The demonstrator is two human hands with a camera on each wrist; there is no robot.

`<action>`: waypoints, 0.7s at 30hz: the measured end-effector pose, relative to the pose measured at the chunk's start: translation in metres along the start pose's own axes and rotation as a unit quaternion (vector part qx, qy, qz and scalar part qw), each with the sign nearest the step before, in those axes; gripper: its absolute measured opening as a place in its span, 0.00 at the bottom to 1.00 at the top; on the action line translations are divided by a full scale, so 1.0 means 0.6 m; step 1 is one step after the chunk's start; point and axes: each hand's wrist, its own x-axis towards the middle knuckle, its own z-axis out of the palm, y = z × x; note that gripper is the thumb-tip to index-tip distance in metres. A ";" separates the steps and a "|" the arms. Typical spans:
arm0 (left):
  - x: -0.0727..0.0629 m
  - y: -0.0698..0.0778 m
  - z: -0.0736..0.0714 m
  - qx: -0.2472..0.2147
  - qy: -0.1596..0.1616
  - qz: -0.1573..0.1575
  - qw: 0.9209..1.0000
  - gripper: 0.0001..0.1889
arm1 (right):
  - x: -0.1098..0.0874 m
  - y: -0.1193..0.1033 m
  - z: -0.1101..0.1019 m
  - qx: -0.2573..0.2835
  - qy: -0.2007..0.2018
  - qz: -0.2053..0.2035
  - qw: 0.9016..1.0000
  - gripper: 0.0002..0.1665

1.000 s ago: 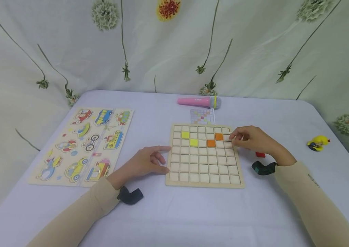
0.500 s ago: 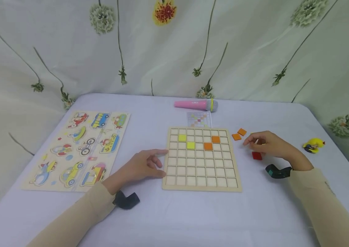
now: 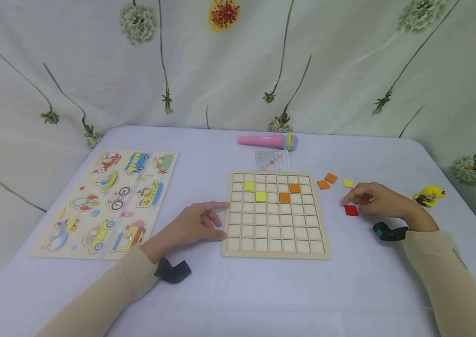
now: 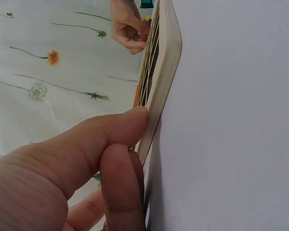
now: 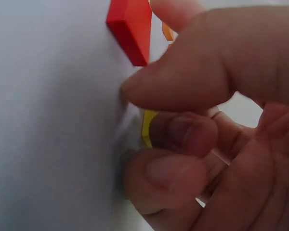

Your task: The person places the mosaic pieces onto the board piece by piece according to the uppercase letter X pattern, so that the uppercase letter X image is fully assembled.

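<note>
Right hand (image 3: 376,198) has shifted rightward beside the red tile (image 3: 351,210), grip loosely parted, holding nothing.

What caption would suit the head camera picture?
Left hand at the edge of a gridded board, right hand by a red tile.

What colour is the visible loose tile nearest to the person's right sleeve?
The loose tile is red; the head view shows it best.

Red tile (image 3: 351,210), pale grid-patterned board (image 3: 273,219)
</note>
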 end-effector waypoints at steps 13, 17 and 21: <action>0.001 -0.002 -0.001 0.002 0.001 0.004 1.000 0.42 | 0.002 -0.004 0.000 -0.043 -0.005 0.048 0.998 0.16; 0.000 -0.002 0.000 0.004 0.003 0.005 1.000 0.42 | 0.004 -0.010 0.004 -0.050 -0.001 0.055 0.997 0.16; -0.002 0.000 0.000 -0.001 0.005 0.010 1.000 0.41 | 0.005 -0.019 0.006 -0.059 0.012 0.057 0.997 0.17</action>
